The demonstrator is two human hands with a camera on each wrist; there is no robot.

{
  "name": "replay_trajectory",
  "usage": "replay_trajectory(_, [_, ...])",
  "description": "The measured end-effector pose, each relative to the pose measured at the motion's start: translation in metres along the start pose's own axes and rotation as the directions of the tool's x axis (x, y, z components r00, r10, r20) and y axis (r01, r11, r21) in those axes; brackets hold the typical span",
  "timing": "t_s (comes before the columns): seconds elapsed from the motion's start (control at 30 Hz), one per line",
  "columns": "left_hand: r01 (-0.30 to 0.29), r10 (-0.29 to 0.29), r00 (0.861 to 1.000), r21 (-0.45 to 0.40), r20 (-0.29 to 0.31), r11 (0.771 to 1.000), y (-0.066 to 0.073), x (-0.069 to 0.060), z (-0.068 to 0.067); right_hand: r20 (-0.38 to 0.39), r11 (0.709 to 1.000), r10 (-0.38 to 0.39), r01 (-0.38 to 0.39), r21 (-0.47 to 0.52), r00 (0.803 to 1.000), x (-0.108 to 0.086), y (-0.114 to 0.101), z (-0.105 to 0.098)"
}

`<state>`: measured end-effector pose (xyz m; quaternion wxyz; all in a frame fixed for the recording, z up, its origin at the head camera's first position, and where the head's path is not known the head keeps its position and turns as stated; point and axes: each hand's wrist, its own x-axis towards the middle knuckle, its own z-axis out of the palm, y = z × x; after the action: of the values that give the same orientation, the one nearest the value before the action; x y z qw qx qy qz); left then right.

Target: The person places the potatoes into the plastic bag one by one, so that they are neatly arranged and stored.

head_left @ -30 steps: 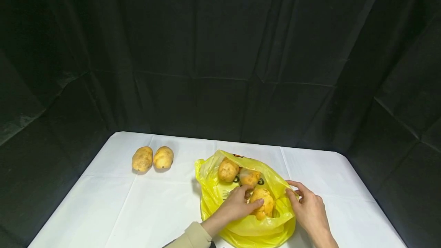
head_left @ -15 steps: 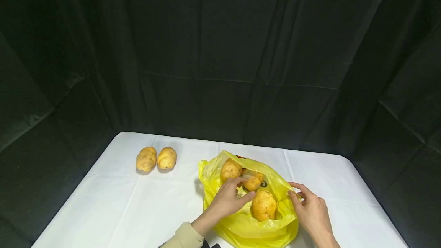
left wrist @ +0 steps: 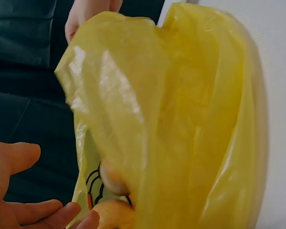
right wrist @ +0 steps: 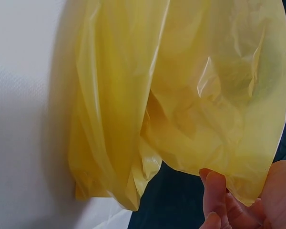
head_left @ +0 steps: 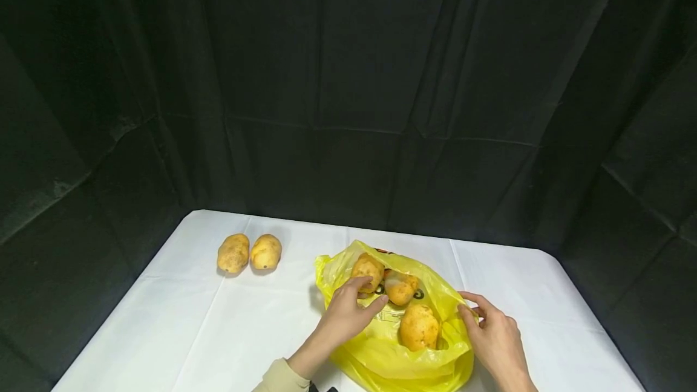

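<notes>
A yellow plastic bag (head_left: 400,365) lies with its mouth spread wide. Inside are a front potato (head_left: 419,326), a middle potato (head_left: 402,291) and a back-left potato (head_left: 368,267). Over the left part of the mouth is my left hand (head_left: 344,314), its fingertips close to the back-left potato; whether they touch it, I cannot tell. The left wrist view shows that hand's thumb (left wrist: 26,156) apart from its relaxed fingers. My right hand (head_left: 497,339) pinches the bag's right edge between thumb and fingers, also seen in the right wrist view.
Two more potatoes, a left one (head_left: 233,253) and a right one (head_left: 266,251), lie side by side at the back left of the white-covered table (head_left: 163,319). Black cloth (head_left: 348,174) hangs behind and along both sides.
My left hand has let go of the front potato and drawn back leftward, toward the back-left potato. My right hand still pinches the bag edge. The whole head view has shifted slightly.
</notes>
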<state>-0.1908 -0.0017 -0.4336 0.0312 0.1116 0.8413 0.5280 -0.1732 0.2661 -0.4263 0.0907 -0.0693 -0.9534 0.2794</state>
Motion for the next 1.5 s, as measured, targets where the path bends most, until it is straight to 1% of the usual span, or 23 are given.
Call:
replay_trajectory(0.17, [-0.008,0.008,0.999,0.012,-0.044,1.000,-0.001,0.000,-0.008,-0.002,1.000,-0.002,0.002,0.004,1.000,0.000,0.000,0.001])
replay_trajectory(0.27, [-0.032,0.033,0.997,0.020,-0.073,0.999,-0.003,0.000,-0.013,0.000,1.000,-0.009,0.009,0.007,1.000,0.001,-0.001,0.002])
replay_trajectory(0.37, [-0.066,0.070,0.991,0.042,-0.113,0.997,-0.005,0.001,-0.017,-0.004,1.000,-0.014,0.014,0.002,1.000,0.002,-0.001,0.001])
replay_trajectory(0.5, [-0.094,0.112,0.979,0.105,-0.171,0.990,-0.009,0.001,-0.021,-0.001,1.000,-0.017,0.017,-0.004,1.000,0.003,0.000,0.000])
replay_trajectory(0.63, [-0.101,0.136,0.964,0.160,-0.227,0.982,-0.014,0.000,-0.026,0.017,1.000,-0.019,0.019,-0.004,1.000,0.003,0.000,-0.001])
replay_trajectory(0.8, [-0.116,0.165,0.946,0.183,-0.279,0.976,-0.017,-0.001,-0.036,0.024,1.000,-0.022,0.023,-0.004,0.999,0.002,0.001,0.000])
replay_trajectory(0.97, [-0.131,0.192,0.929,0.202,-0.317,0.971,-0.015,-0.002,-0.048,0.017,1.000,-0.029,0.029,-0.011,0.999,0.002,0.003,-0.001])
replay_trajectory(1.13, [-0.100,0.172,0.923,0.216,-0.345,0.971,-0.018,-0.002,-0.059,0.015,0.999,-0.033,0.033,-0.009,0.999,0.002,0.003,-0.001])
replay_trajectory(1.23, [-0.082,0.164,0.914,0.225,-0.372,0.971,-0.022,0.000,-0.068,0.009,0.999,-0.038,0.038,-0.012,0.999,0.002,0.002,-0.001])
replay_trajectory(1.33, [-0.069,0.163,0.901,0.238,-0.401,0.969,-0.029,0.003,-0.077,0.006,0.999,-0.038,0.038,-0.014,0.999,0.001,0.002,0.000])
replay_trajectory(1.4, [-0.056,0.156,0.897,0.243,-0.414,0.968,-0.034,0.005,-0.084,0.005,0.999,-0.039,0.039,-0.016,0.999,0.001,0.002,0.000])
replay_trajectory(1.43, [-0.047,0.150,0.895,0.245,-0.420,0.968,-0.037,0.006,-0.087,0.004,0.999,-0.037,0.037,-0.017,0.999,0.001,0.002,0.001])
replay_trajectory(1.5, [-0.019,0.127,0.896,0.250,-0.425,0.968,-0.041,0.007,-0.092,0.010,0.999,-0.035,0.035,-0.017,0.999,0.001,0.002,0.001])
